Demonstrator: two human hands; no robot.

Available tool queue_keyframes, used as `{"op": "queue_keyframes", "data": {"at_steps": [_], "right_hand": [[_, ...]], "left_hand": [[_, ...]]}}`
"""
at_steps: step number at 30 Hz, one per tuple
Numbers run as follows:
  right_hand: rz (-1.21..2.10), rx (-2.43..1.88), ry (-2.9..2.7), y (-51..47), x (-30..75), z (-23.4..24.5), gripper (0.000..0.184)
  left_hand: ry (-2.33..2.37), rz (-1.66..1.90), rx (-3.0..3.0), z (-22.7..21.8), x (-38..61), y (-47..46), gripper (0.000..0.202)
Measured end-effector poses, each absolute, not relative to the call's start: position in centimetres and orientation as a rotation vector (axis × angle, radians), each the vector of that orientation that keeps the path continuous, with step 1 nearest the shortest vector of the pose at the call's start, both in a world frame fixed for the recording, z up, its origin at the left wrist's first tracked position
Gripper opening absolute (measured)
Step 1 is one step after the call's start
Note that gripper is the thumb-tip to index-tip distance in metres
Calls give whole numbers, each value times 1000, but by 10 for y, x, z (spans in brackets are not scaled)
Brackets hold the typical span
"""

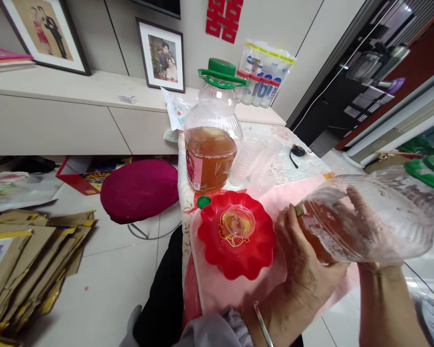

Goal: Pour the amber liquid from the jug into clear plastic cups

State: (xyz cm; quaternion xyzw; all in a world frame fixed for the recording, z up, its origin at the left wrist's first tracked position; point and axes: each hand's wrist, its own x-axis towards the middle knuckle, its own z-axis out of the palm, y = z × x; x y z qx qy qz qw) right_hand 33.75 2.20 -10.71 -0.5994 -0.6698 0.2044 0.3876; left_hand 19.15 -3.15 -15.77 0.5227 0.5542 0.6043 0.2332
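Jar [398, 224]: tilted sideways, brown liquid [318, 231] inside, gripped between my left hand [309, 265] and right hand [369, 241]. Red dish [251, 262] beside left hand holds small plastic cup [238, 221].

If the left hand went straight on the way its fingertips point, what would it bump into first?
Probably the clear plastic containers behind the red dish, though depth is unclear and the left hand, gripping the tilted jug, might pass above them.

1. Red tray [251, 260] holds a clear cup [245, 210] of amber liquid [235, 225].
2. Right of the tray: left hand [305, 267] and right hand [369, 241] on a tilted jar [398, 226].
3. Behind the tray: upright green-lidded jar [214, 140].
4. At the tray's rear-left: green cap [203, 202].
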Motion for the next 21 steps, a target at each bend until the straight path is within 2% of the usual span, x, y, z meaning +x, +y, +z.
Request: {"op": "queue_keyframes", "data": {"at_steps": [3,6,11,16,21], "right_hand": [[915,-1428,-1239,27,333,-112,68],[989,-1371,-1021,30,330,-116,58],[1090,-1319,-829,28,329,-122,60],[1111,-1274,-852,26,338,-134,80],[1113,-1263,-889,26,350,-147,77]], "left_hand": [[1558,1604,1457,-158,191,-31,134],[1605,1587,1493,-157,187,-32,127],[1560,1590,1492,-155,187,-30,124],[1468,1566,1394,-161,193,-28,123],[1500,1519,1459,-162,190,-29,116]]}}
